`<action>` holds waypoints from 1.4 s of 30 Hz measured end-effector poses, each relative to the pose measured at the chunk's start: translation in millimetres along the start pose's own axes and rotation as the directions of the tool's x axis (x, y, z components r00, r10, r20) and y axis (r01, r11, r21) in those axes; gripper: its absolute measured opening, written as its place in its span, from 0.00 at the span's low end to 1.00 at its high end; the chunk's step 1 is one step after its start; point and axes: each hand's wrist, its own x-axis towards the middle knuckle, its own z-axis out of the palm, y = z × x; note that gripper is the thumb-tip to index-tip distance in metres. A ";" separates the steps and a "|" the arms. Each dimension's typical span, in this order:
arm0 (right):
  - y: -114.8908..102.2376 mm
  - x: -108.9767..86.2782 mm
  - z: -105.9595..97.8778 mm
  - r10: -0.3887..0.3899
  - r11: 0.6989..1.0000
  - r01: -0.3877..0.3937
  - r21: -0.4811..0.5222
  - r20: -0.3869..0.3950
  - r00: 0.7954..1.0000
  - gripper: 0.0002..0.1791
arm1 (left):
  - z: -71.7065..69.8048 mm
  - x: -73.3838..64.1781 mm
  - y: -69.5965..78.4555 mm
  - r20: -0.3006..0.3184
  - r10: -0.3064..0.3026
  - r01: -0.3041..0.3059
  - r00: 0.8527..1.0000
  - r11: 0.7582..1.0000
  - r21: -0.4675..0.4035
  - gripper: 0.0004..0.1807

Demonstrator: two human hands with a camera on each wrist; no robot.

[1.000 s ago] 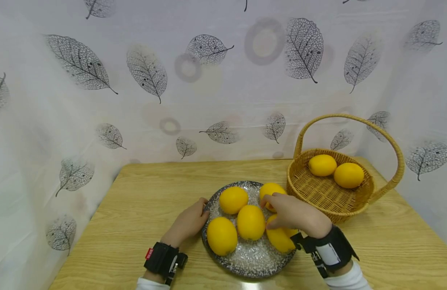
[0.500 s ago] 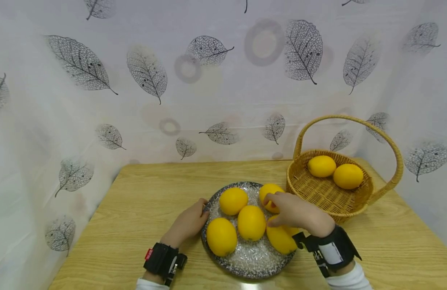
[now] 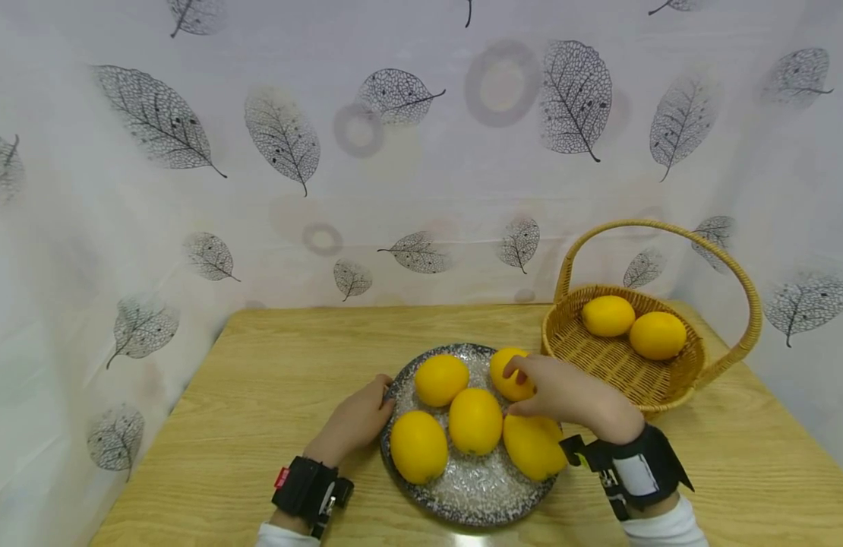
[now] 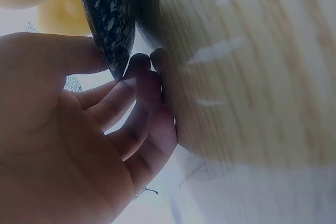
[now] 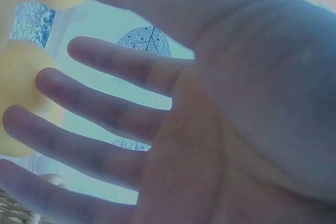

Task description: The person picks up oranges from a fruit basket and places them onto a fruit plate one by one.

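Note:
A speckled grey plate with a dark rim (image 3: 476, 505) carries several yellow lemons (image 3: 476, 422). My left hand (image 3: 353, 422) pinches its left rim; in the left wrist view the thumb lies over the rim (image 4: 113, 30) and the fingers curl under it, just above the wood. My right hand (image 3: 579, 395) hovers over the plate's right side, above the lower right lemon (image 3: 533, 448) and beside the upper right lemon (image 3: 510, 372), partly covering both. Its fingers (image 5: 105, 103) are spread and loosely extended in the right wrist view, with nothing in the palm.
A wicker basket (image 3: 613, 365) with a tall arched handle stands right of the plate, close behind my right hand, with two lemons (image 3: 633, 325) inside. The wooden table (image 3: 278, 365) extends left of the plate. A leaf-patterned curtain (image 3: 421, 175) hangs behind.
My right hand has moved slightly right, uncovering more of the lower right lemon. The left hand and the plate have stayed in place.

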 end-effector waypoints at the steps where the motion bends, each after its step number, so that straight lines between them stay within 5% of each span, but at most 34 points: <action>1: 1.3 0.1 -0.8 -0.006 1.000 0.006 -0.001 -0.005 1.000 0.26 | 0.0 0.0 0.0 0.000 0.005 -0.005 1.000 1.000 0.000 0.20; 21: 36.7 -6.6 -21.3 -0.035 0.998 0.044 0.048 -0.175 0.984 0.21 | 0.2 0.1 -0.1 -0.010 0.020 -0.020 1.000 1.000 0.003 0.20; 29: 57.7 -9.3 -31.0 0.050 0.997 -0.036 0.062 -0.246 0.968 0.25 | -0.3 -0.1 0.3 -0.010 0.016 -0.016 1.000 1.000 0.006 0.20; 35: 82.7 -12.3 -37.1 0.173 0.984 -0.152 0.088 -0.355 0.919 0.34 | 0.0 0.2 0.2 -0.010 0.016 -0.016 1.000 1.000 0.010 0.20; 42: 117.2 -17.4 -38.9 0.283 0.959 -0.218 0.184 -0.538 0.794 0.31 | 0.7 -0.1 -0.7 -0.012 0.018 -0.018 1.000 1.000 0.000 0.20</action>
